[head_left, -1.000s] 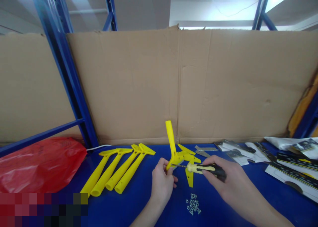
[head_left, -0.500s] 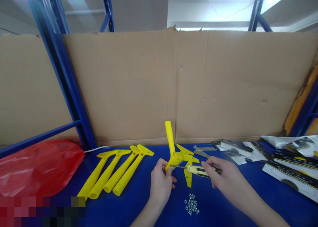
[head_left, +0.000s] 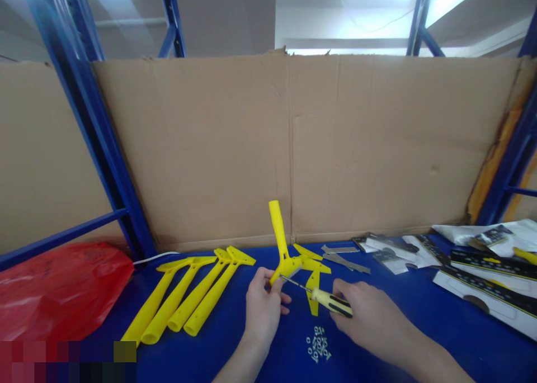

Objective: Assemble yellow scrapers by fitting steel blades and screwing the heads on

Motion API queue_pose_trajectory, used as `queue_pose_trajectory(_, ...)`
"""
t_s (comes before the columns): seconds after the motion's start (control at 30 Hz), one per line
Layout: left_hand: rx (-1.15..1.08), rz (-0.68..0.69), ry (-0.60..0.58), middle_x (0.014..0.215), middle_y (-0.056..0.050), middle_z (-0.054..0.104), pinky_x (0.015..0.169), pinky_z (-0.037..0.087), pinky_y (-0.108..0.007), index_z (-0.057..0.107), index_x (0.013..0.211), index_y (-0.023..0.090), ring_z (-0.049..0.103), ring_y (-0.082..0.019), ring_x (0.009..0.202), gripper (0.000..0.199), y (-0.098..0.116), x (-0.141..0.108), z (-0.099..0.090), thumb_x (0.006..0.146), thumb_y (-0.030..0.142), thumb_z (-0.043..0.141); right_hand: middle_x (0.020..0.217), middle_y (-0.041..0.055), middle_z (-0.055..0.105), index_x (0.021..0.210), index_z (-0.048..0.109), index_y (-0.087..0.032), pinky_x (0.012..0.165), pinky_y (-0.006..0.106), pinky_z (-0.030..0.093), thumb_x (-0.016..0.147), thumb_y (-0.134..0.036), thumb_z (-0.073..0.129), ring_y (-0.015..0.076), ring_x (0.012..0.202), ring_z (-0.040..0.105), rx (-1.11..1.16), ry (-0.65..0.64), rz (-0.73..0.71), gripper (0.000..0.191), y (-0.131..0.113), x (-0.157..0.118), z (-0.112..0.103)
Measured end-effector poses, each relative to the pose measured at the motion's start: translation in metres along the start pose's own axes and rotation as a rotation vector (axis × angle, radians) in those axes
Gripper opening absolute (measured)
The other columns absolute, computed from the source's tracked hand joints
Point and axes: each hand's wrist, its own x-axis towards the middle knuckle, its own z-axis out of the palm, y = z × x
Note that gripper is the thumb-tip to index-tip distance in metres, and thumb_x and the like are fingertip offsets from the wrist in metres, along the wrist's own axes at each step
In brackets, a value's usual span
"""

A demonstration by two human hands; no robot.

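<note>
My left hand (head_left: 263,305) grips the head of a yellow plastic handle (head_left: 277,226), whose tube points upward. Fingers of my right hand (head_left: 356,310) are closed round a screwdriver (head_left: 331,302) with a cream and black grip. Its thin shaft points left, and the tip meets the handle's head by my left fingertips. Yellow flat pieces (head_left: 314,293) lie behind and below the shaft. Small metal nuts and screws (head_left: 319,344) are in a loose pile on the blue surface, between my forearms.
Several yellow handles (head_left: 213,299) lie at the left, near a red plastic bag (head_left: 67,288). Grey metal blades (head_left: 346,260) rest behind my right hand. Packaged items (head_left: 490,293) are at the right. A cardboard wall (head_left: 218,148) stands behind.
The screwdriver's grip has swung lower, so its shaft slopes down to the right. My right hand has shifted down and left, uncovering more of the grey blades. The whole view has moved slightly.
</note>
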Motion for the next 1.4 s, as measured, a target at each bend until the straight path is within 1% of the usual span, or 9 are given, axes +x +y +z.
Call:
queue_pose_trajectory(0.27, 0.108, 0.202, 0.021, 0.067, 0.001, 0.058, 0.04, 0.045, -0.021, 0.049, 0.078, 0.02, 0.061, -0.014, 0.052, 0.011, -0.003, 0.006, -0.01, 0.076, 0.03, 0.052, 0.07, 0.0044, 0.067, 0.072, 0.056, -0.02, 0.051, 0.027, 0.025, 0.074, -0.023, 0.052, 0.0216, 0.062, 0.062, -0.035, 0.105, 0.097, 0.006, 0.015, 0.007, -0.005)
queue_pose_trajectory(0.43, 0.404, 0.529, -0.044, 0.061, 0.001, 0.06, 0.05, 0.046, -0.021, 0.051, 0.07, 0.021, 0.062, -0.014, 0.057, 0.012, -0.004, 0.001, -0.013, 0.08, 0.027, 0.05, 0.077, 0.0074, 0.07, 0.075, 0.059, -0.02, 0.055, 0.029, 0.034, 0.078, -0.027, 0.052, 0.0266, 0.073, 0.066, -0.054, 0.055, 0.149, 0.01, 0.018, 0.011, -0.002)
queue_pose_trajectory(0.67, 0.534, 0.771, -0.085, 0.087, -0.005, 0.072, 0.075, 0.054, -0.029, 0.061, 0.081, 0.024, 0.068, -0.02, 0.081, 0.017, -0.002, -0.003, -0.015, 0.083, 0.017, 0.046, 0.097, 0.0105, 0.071, 0.098, 0.064, -0.021, 0.066, 0.034, 0.046, 0.079, -0.034, 0.055, 0.0304, 0.09, 0.067, -0.027, 0.141, 0.174, 0.024, 0.023, 0.013, 0.0)
queue_pose_trajectory(0.8, 0.573, 0.817, -0.104, 0.099, -0.007, 0.072, 0.084, 0.053, -0.035, 0.064, 0.081, 0.024, 0.068, -0.022, 0.092, 0.021, 0.002, -0.002, -0.018, 0.082, 0.013, 0.046, 0.08, 0.0098, 0.072, 0.09, 0.065, -0.021, 0.054, 0.032, 0.044, 0.086, -0.044, 0.042, 0.0276, 0.07, 0.068, 0.048, 0.219, 0.275, 0.033, 0.024, 0.016, -0.012)
queue_pose_trajectory(0.87, 0.581, 0.837, -0.104, 0.101, -0.008, 0.072, 0.085, 0.053, -0.037, 0.065, 0.08, 0.024, 0.068, -0.023, 0.093, 0.023, 0.004, -0.002, -0.02, 0.083, 0.013, 0.045, 0.065, 0.0071, 0.069, 0.078, 0.064, -0.019, 0.05, 0.029, 0.043, 0.088, -0.054, 0.033, 0.0214, 0.057, 0.064, 0.416, 0.208, 0.275, 0.048, 0.022, 0.016, -0.018)
queue_pose_trajectory(0.97, 0.605, 0.865, -0.112, 0.104, -0.008, 0.071, 0.086, 0.053, -0.037, 0.066, 0.081, 0.024, 0.068, -0.023, 0.093, 0.025, 0.006, -0.003, -0.022, 0.085, 0.014, 0.043, 0.052, 0.0027, 0.063, 0.086, 0.062, -0.016, 0.04, 0.025, 0.041, 0.085, -0.064, 0.028, 0.0146, 0.04, 0.057, 1.023, -0.08, 0.312, 0.059, 0.016, 0.012, -0.022)
queue_pose_trajectory(1.1, 0.603, 0.86, -0.128, 0.108, -0.007, 0.07, 0.089, 0.051, -0.035, 0.065, 0.082, 0.024, 0.066, -0.022, 0.099, 0.025, 0.005, -0.003, -0.021, 0.087, 0.016, 0.042, 0.06, -0.0021, 0.064, 0.121, 0.046, -0.017, 0.039, 0.02, 0.044, 0.08, -0.041, 0.057, 0.0109, 0.041, 0.057, 1.277, -0.346, 0.225, 0.049, 0.005, 0.003, -0.018)
queue_pose_trajectory(1.3, 0.522, 0.514, 0.032, 0.102, -0.007, 0.066, 0.073, 0.052, -0.036, 0.053, 0.111, 0.022, 0.065, -0.023, 0.086, 0.037, 0.003, -0.004, -0.011, 0.075, 0.03, 0.061, 0.07, -0.0014, 0.06, 0.127, 0.042, -0.016, 0.037, 0.02, 0.044, 0.084, -0.028, 0.051, 0.0098, 0.045, 0.056, 1.17, -0.098, 0.269, 0.046, 0.0, 0.01, 0.0)
queue_pose_trajectory(1.4, 0.537, 0.379, -0.153, 0.082, -0.003, 0.065, 0.063, 0.048, -0.029, 0.058, 0.094, 0.021, 0.061, -0.019, 0.073, 0.027, 0.004, -0.004, -0.011, 0.071, 0.032, 0.064, 0.07, -0.0016, 0.06, 0.129, 0.042, -0.017, 0.037, 0.021, 0.042, 0.084, -0.027, 0.048, 0.011, 0.045, 0.056, 1.073, -0.026, 0.255, 0.046, 0.004, 0.016, 0.009)
